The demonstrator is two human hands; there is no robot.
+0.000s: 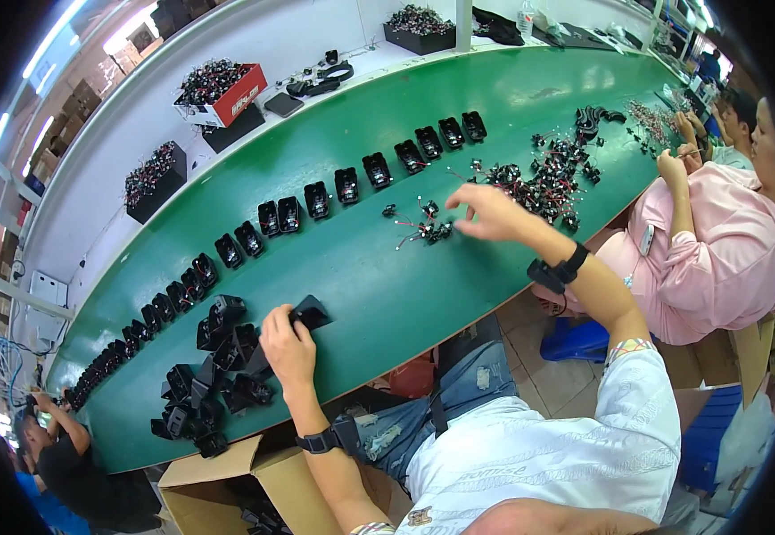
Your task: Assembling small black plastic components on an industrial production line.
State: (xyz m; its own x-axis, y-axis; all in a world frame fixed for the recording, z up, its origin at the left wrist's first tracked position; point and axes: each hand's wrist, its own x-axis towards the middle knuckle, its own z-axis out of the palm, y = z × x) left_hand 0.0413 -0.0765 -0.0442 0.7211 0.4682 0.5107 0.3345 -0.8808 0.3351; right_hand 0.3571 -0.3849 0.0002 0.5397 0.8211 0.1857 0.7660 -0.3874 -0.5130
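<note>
On the green table, at its near edge, a black plastic housing was held in the grip of the left hand. The fingers were bent against its left side, and its right end was left uncovered. The housing appeared tilted; its long axis could not be told with confidence, being partly covered by the fingers.

The right hand was placed farther out and to the right, palm down, with thumb and fingers parted. Nothing was seen held in its grip, though contact with a thin wire could not be ruled out.

Key relation: a small cluster of wired modules was located just left of the right fingertips, to the right of the housing and farther out. The right hand was clearly the nearer; the left was well apart from the cluster.

A larger pile of wired modules was noted beyond the right hand. Beyond both hands, a curved row of black housings was observed; left of the left hand, a loose heap of housings.
</note>
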